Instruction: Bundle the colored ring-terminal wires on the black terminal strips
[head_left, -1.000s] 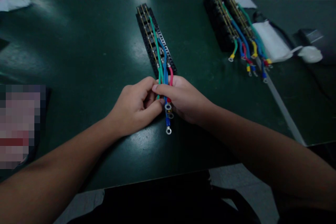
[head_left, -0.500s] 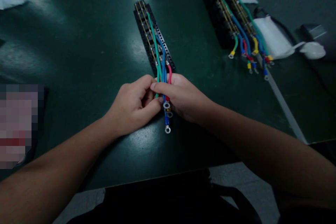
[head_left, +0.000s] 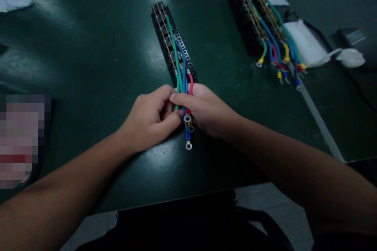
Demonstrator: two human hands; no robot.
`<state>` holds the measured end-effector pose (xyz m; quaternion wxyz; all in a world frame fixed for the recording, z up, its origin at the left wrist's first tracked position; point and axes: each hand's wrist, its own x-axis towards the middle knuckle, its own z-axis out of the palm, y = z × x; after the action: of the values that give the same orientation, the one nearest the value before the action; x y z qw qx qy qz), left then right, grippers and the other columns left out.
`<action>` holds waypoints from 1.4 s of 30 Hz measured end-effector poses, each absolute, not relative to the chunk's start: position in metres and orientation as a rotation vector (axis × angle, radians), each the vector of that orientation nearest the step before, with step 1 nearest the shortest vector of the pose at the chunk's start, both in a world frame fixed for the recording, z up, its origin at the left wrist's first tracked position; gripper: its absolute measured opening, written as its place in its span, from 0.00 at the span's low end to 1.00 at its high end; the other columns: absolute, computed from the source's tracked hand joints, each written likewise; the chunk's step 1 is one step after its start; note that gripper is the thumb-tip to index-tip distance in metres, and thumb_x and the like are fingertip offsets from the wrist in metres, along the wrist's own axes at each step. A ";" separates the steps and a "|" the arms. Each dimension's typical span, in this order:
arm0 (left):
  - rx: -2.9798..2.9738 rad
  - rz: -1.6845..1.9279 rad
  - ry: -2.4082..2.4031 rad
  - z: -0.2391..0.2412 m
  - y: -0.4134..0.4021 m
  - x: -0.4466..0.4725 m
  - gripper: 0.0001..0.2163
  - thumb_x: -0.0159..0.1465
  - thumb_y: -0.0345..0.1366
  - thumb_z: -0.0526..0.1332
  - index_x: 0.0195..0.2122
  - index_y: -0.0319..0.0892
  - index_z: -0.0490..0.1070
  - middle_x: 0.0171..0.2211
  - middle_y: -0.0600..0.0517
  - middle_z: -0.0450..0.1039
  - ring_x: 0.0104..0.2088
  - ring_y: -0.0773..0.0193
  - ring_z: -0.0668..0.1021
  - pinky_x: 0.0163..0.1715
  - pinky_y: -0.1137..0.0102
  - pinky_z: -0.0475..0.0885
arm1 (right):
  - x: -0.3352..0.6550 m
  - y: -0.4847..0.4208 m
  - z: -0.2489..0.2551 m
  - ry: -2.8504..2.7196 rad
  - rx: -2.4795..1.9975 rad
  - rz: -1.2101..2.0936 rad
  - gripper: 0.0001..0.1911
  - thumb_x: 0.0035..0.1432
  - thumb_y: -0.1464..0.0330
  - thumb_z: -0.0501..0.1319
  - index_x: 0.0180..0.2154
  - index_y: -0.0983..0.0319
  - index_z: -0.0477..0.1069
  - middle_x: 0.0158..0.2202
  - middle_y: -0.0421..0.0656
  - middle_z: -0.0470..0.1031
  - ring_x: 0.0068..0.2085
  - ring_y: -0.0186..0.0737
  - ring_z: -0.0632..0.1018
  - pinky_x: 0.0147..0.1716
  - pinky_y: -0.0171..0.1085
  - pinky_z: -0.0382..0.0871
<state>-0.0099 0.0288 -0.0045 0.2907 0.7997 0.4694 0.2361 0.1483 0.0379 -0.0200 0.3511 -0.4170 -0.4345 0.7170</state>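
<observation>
A long black terminal block [head_left: 169,37] with brass-coloured strips lies on the dark green table, its near end toward me. From it runs a bundle of green, blue and red wires [head_left: 183,70]. My left hand [head_left: 154,117] is closed on the bundle from the left, thumb and fingers pinching the wires. Across the top of the same wires lies the thumb of my right hand [head_left: 206,108], closed from the right. Ring terminals [head_left: 187,146] with blue and other coloured sleeves hang out below the fingers. The fingertips behind the wires are hidden.
Two similar black blocks [head_left: 247,19] with wires and ring lugs stand at the back right. Beside them are a white pouch-like item [head_left: 308,43] and a black cable [head_left: 319,33]. A blurred-out object [head_left: 22,141] lies at the left; the table's front edge [head_left: 176,199] is near my body.
Both hands keep the same hold on the wires. The whole view has shifted very slightly; nothing else has visibly moved.
</observation>
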 end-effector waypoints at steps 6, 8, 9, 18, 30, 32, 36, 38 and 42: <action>2.110 0.637 1.248 -0.004 0.029 -0.009 0.06 0.61 0.40 0.58 0.31 0.45 0.62 0.21 0.60 0.65 0.21 0.68 0.68 0.25 0.69 0.63 | 0.148 0.038 -0.019 -1.069 -1.077 1.875 0.09 0.55 0.73 0.64 0.25 0.60 0.65 0.25 0.41 0.71 0.27 0.35 0.70 0.25 0.34 0.63; 2.112 0.652 1.229 -0.005 0.029 -0.009 0.06 0.61 0.39 0.58 0.31 0.45 0.62 0.21 0.60 0.65 0.21 0.68 0.67 0.25 0.69 0.62 | 0.147 0.038 -0.018 -1.055 -1.078 1.890 0.09 0.56 0.73 0.63 0.26 0.61 0.65 0.25 0.41 0.71 0.28 0.35 0.71 0.26 0.33 0.63; 2.116 0.657 1.219 -0.006 0.029 -0.009 0.05 0.61 0.39 0.58 0.31 0.45 0.63 0.21 0.60 0.65 0.21 0.68 0.67 0.25 0.69 0.62 | 0.147 0.038 -0.018 -1.049 -1.079 1.896 0.09 0.56 0.73 0.63 0.26 0.61 0.66 0.25 0.40 0.71 0.28 0.35 0.71 0.26 0.33 0.64; 2.130 0.701 1.178 -0.009 0.029 -0.011 0.05 0.61 0.37 0.58 0.31 0.45 0.62 0.20 0.61 0.64 0.20 0.69 0.66 0.24 0.70 0.61 | 0.149 0.037 -0.015 -1.018 -1.045 1.920 0.09 0.56 0.76 0.63 0.26 0.62 0.67 0.25 0.38 0.68 0.25 0.31 0.68 0.28 0.32 0.66; 2.140 0.761 1.157 -0.015 0.030 -0.010 0.05 0.62 0.38 0.58 0.31 0.43 0.64 0.20 0.61 0.64 0.19 0.70 0.66 0.23 0.72 0.59 | 0.149 0.040 -0.024 -1.017 -1.003 1.939 0.07 0.57 0.75 0.63 0.27 0.63 0.70 0.26 0.40 0.71 0.27 0.33 0.70 0.32 0.33 0.70; 2.140 0.760 1.159 -0.015 0.030 -0.010 0.05 0.62 0.37 0.58 0.31 0.43 0.64 0.20 0.60 0.64 0.20 0.70 0.67 0.23 0.72 0.60 | 0.149 0.040 -0.025 -1.003 -0.997 1.945 0.07 0.58 0.75 0.63 0.27 0.63 0.70 0.27 0.40 0.72 0.28 0.33 0.71 0.32 0.33 0.70; 2.129 0.763 1.152 -0.016 0.030 -0.010 0.05 0.61 0.37 0.58 0.31 0.43 0.64 0.19 0.60 0.64 0.19 0.71 0.66 0.22 0.72 0.59 | 0.148 0.041 -0.024 -0.966 -0.973 1.966 0.08 0.58 0.76 0.63 0.26 0.64 0.70 0.26 0.40 0.71 0.27 0.32 0.71 0.30 0.32 0.67; 2.131 0.772 1.140 -0.016 0.031 -0.010 0.06 0.61 0.37 0.58 0.30 0.43 0.63 0.19 0.60 0.64 0.19 0.71 0.66 0.22 0.72 0.59 | 0.148 0.041 -0.023 -0.942 -0.957 1.976 0.08 0.57 0.77 0.64 0.26 0.64 0.70 0.25 0.39 0.70 0.26 0.31 0.69 0.28 0.31 0.65; 2.128 0.781 1.120 -0.017 0.033 -0.012 0.06 0.61 0.37 0.58 0.30 0.43 0.63 0.19 0.60 0.63 0.19 0.71 0.66 0.23 0.73 0.59 | 0.148 0.041 -0.019 -0.899 -0.977 1.983 0.08 0.54 0.76 0.68 0.27 0.64 0.70 0.24 0.37 0.69 0.25 0.30 0.69 0.27 0.31 0.64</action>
<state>-0.0117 0.0329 -0.0174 0.3018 0.8023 0.4224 0.2944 0.1479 0.0411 -0.0187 0.3684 -0.3807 -0.3503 0.7725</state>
